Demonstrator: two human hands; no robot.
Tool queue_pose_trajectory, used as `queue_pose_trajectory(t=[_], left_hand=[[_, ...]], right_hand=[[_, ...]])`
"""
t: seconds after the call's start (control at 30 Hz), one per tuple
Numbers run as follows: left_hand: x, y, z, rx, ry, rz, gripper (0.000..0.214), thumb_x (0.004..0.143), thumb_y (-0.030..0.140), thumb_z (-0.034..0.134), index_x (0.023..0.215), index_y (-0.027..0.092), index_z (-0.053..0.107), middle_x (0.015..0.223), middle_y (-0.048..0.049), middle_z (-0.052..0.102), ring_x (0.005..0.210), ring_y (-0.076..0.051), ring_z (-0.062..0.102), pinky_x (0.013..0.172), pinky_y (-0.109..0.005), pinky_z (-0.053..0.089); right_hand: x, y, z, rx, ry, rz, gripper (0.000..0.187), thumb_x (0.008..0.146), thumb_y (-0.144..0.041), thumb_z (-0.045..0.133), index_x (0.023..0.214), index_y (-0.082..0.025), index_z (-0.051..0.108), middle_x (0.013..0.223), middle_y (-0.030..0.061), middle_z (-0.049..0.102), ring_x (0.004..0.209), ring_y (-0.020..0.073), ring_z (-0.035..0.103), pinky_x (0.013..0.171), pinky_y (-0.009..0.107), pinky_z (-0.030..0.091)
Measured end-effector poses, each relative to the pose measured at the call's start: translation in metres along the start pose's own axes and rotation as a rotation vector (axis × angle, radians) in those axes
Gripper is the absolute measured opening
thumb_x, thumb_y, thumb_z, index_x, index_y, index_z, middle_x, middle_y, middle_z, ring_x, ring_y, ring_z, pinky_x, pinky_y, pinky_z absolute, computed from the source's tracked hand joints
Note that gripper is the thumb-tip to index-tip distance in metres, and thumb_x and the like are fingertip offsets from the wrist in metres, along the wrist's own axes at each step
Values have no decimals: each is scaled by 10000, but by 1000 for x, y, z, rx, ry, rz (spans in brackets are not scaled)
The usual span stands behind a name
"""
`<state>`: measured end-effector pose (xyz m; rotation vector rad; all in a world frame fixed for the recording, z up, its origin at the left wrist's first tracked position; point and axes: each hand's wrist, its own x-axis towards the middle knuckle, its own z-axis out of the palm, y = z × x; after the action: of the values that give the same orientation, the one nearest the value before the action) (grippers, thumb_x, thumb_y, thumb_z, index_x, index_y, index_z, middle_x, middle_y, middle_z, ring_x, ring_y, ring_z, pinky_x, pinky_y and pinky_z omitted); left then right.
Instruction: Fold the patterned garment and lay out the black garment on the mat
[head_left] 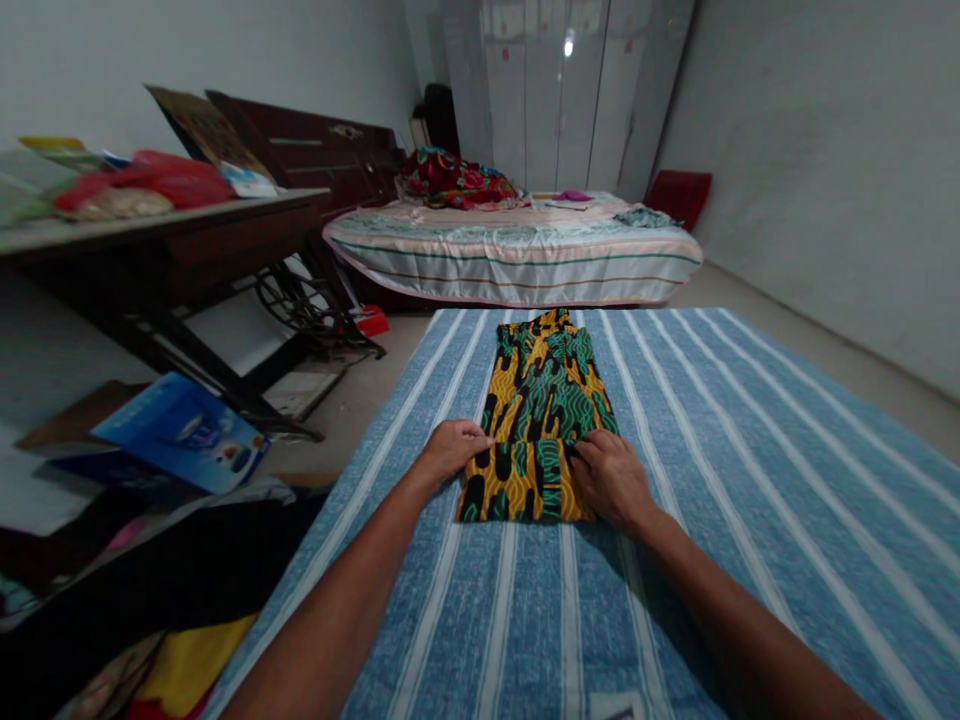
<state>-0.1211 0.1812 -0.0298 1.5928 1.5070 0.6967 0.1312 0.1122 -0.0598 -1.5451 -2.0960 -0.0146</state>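
Note:
A garment [544,385] with a yellow, black and green pattern lies flat in a long strip on a blue striped cloth [720,470]. Its near end is folded back over itself, and the fold's edge runs straight across between my hands. My left hand [452,447] pinches the left corner of that edge between thumb and fingers. At the right corner, my right hand [613,478] is closed on the fabric, with its fingertips partly hidden. The garment's exact kind cannot be made out while folded.
Beyond the striped surface stands a bed [517,255] with a red floral blanket [457,180]. On the left are a sewing-machine table [247,215] holding bags, a blue box [184,430] and dark cloth [172,570]. A red chair-like object [679,197] is at the far right.

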Motion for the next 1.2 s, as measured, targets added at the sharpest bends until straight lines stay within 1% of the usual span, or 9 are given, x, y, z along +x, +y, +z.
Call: queue_pose_trajectory(t=[0.17, 0.33, 0.4, 0.5, 0.67, 0.8, 1.0, 1.1, 1.2], left_hand=[[-12, 2, -2, -77, 45, -39, 320, 582, 398, 703, 739, 132, 617, 587, 6, 592, 552, -129, 554, 516, -232, 405], [-21, 4, -8, -192, -40, -97, 507, 502, 308, 762, 941, 124, 587, 494, 83, 491, 444, -99, 483, 452, -215, 356], [-22, 5, -9, -221, -45, -113, 527, 471, 270, 769, 942, 124, 584, 459, 104, 452, 410, -84, 441, 431, -206, 335], [-20, 4, -9, -254, 14, -147, 508, 465, 268, 769, 918, 127, 585, 483, 87, 491, 413, -74, 446, 429, -200, 342], [-19, 1, -6, -239, 92, -209, 453, 518, 351, 773, 862, 129, 580, 500, 65, 523, 387, -62, 445, 419, -195, 348], [-25, -2, -8, -212, 34, -234, 389, 579, 393, 748, 806, 121, 588, 420, 75, 470, 329, -54, 379, 365, -184, 279], [-35, -5, -13, -169, -72, -235, 571, 568, 235, 739, 1088, 89, 553, 394, 96, 475, 298, -71, 370, 328, -183, 256], [-35, -6, -13, -146, -81, -226, 589, 555, 191, 736, 1107, 84, 560, 378, 110, 452, 284, -71, 367, 321, -180, 248], [-36, -5, -12, -135, -66, -209, 557, 567, 183, 724, 1093, 85, 568, 384, 112, 453, 286, -66, 372, 321, -177, 252]], right_hand=[[-14, 19, -7, 185, 70, 55, 237, 857, -236, 457, 904, -162, 676, 978, 105, 660, 932, 209, 585, 854, 334, 445], [-37, 43, -21, 253, 212, 261, 265, 839, -321, 442, 891, -186, 665, 914, 81, 682, 878, 217, 619, 809, 347, 470], [-47, 51, -24, 259, 287, 322, 269, 832, -344, 446, 889, -191, 659, 909, 82, 686, 880, 223, 627, 813, 359, 477], [-59, 55, -24, 263, 345, 309, 258, 832, -334, 447, 896, -191, 652, 915, 87, 687, 886, 225, 632, 833, 377, 483], [-67, 48, -20, 230, 331, 230, 234, 843, -297, 440, 904, -210, 648, 922, 80, 683, 916, 224, 621, 861, 390, 477], [-67, 45, -16, 238, 317, 199, 238, 848, -311, 439, 892, -204, 647, 922, 83, 685, 918, 225, 621, 867, 382, 474], [-64, 56, -14, 208, 311, 321, 295, 833, -344, 418, 910, -185, 654, 935, 103, 675, 919, 235, 610, 842, 386, 470], [-55, 62, -15, 157, 240, 386, 333, 827, -359, 393, 877, -184, 672, 915, 99, 678, 902, 236, 602, 830, 382, 459], [-40, 65, -14, 124, 193, 389, 337, 832, -368, 406, 810, -184, 688, 874, 95, 678, 878, 232, 596, 823, 364, 441]])
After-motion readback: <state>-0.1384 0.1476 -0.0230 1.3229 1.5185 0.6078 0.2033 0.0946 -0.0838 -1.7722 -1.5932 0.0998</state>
